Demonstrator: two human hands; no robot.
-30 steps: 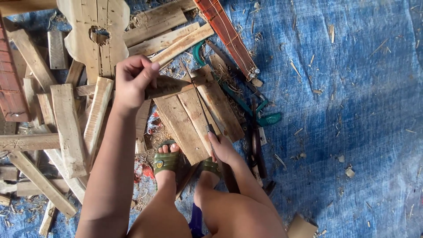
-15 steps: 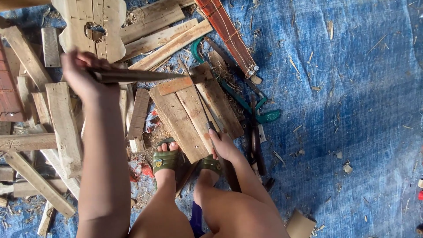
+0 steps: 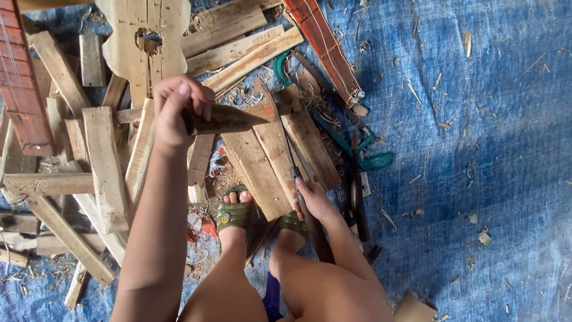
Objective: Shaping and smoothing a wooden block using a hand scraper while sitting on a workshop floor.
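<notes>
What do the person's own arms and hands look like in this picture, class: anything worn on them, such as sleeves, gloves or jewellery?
Both arms are bare from as far up as the view reaches, with no sleeves showing. The left hand and the right hand wear no gloves, and no rings, watch or bracelet can be seen on the fingers or wrists. No markings show on them.

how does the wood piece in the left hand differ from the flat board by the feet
The pointed wood piece is dark, narrow and tapers to a sharp tip; the flat board is pale, wide and square-ended. The pointed piece is held in the air by the left hand, while the board lies on the blue tarp near the right hand. Both are rough, unpainted wood.
</notes>
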